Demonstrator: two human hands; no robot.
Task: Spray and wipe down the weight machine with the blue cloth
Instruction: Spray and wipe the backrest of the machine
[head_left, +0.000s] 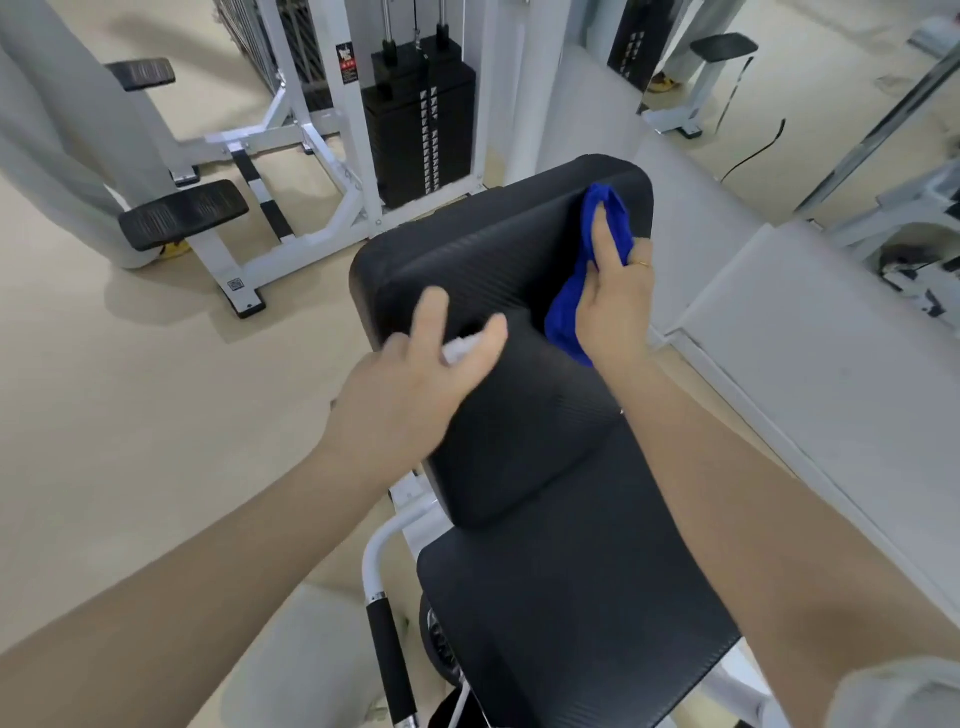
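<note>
My left hand (410, 395) reaches forward, palm down, fingers loosely curled around a small white spray bottle (460, 349) over the black back pad (498, 270). To its right, my right hand (615, 296) presses the bunched blue cloth (582, 270) against the pad's upper right, fingers gripping it.

The left hand (410, 384) hides all but a blurred white sliver of the small spray bottle (457, 352), the right hand (615, 296) covers part of the bunched blue cloth (569, 312), and the bottom edge cuts off the black padded seat (571, 623).
</note>
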